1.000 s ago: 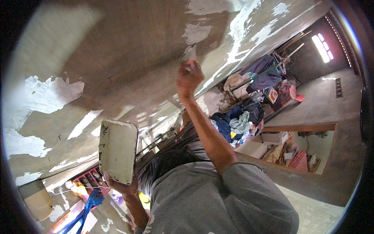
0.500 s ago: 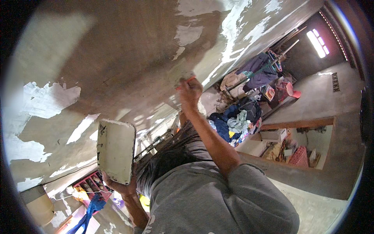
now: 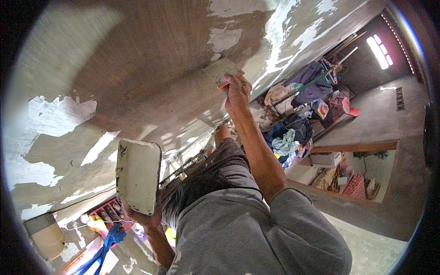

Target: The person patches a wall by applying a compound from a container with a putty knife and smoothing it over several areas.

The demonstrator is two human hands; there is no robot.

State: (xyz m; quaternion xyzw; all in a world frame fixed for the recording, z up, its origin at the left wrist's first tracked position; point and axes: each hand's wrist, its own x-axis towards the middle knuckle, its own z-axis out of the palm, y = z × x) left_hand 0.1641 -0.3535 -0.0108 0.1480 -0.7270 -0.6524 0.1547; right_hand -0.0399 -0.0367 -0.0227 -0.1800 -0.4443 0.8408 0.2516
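Note:
My right hand (image 3: pixel 237 94) is closed around the orange edge of a flat putty scraper (image 3: pixel 222 69). The scraper's thin greyish blade lies at or very near the grey-brown wall (image 3: pixel 151 59); whether it touches cannot be told. White patches of filler or old paint cover parts of that wall. At the lower left, my left hand (image 3: pixel 145 216) grips the near end of a shallow rectangular tray (image 3: pixel 138 178). The tray is off-white inside with a dark, chipped rim, and its inside faces up towards me. Some fingers of the left hand are hidden beneath it.
Clothes (image 3: pixel 302 89) hang from a rail at the right, above a heap of garments (image 3: pixel 286 142). Beyond is a wall opening (image 3: pixel 389 183) holding boxes and a red patterned bundle. A pink rack (image 3: pixel 110 213) and a blue cloth (image 3: pixel 110 240) are at lower left.
My right hand has moved slightly right with the scraper, whose blade now shows as a broad face against the wall. The tray and left hand have barely shifted.

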